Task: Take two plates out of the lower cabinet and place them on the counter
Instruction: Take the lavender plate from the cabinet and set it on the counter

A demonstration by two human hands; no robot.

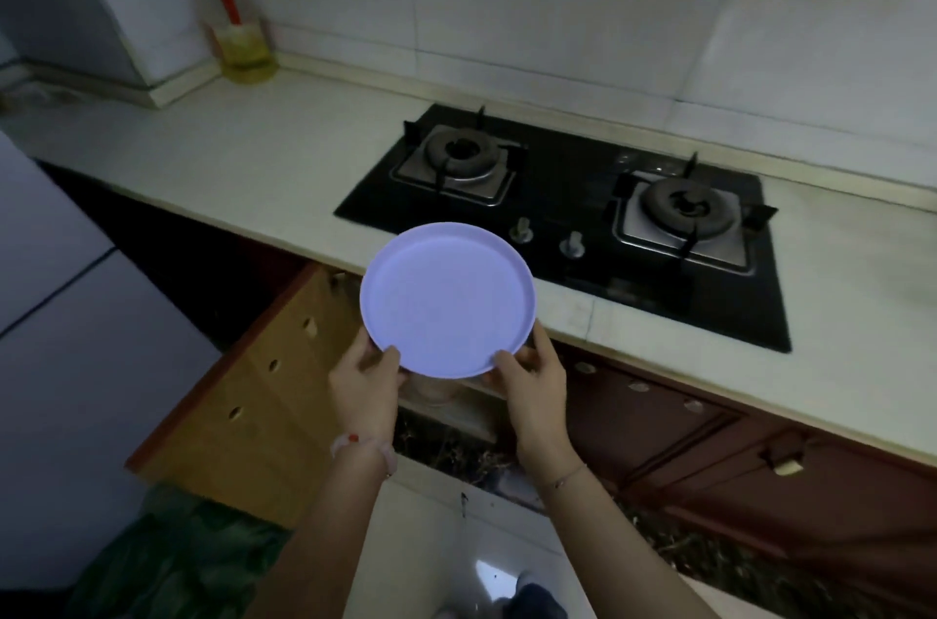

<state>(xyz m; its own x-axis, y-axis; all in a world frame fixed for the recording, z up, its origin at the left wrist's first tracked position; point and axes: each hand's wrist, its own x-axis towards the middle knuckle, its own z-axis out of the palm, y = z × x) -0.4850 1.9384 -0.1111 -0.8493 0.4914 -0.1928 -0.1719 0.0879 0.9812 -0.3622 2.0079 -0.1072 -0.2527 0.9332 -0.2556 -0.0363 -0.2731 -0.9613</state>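
Note:
A round lavender plate point(447, 299) is held in the air at the counter's front edge, face up, over the open lower cabinet. My left hand point(366, 382) grips its near-left rim and my right hand point(532, 377) grips its near-right rim, thumbs on top. The pale counter point(243, 151) stretches behind and to the left of the plate. The cabinet door point(248, 395) stands swung open to the left. Under the plate, inside the cabinet point(456, 408), a pale shelf and a dim roundish object show; I cannot tell what it is.
A black two-burner gas hob point(573, 223) is set into the counter right of the plate, its knobs point(547, 238) near the plate's rim. A bottle of yellow oil point(238, 25) stands at the back left. Shut brown cabinet doors point(710, 456) are to the right, green fabric point(177, 562) low left.

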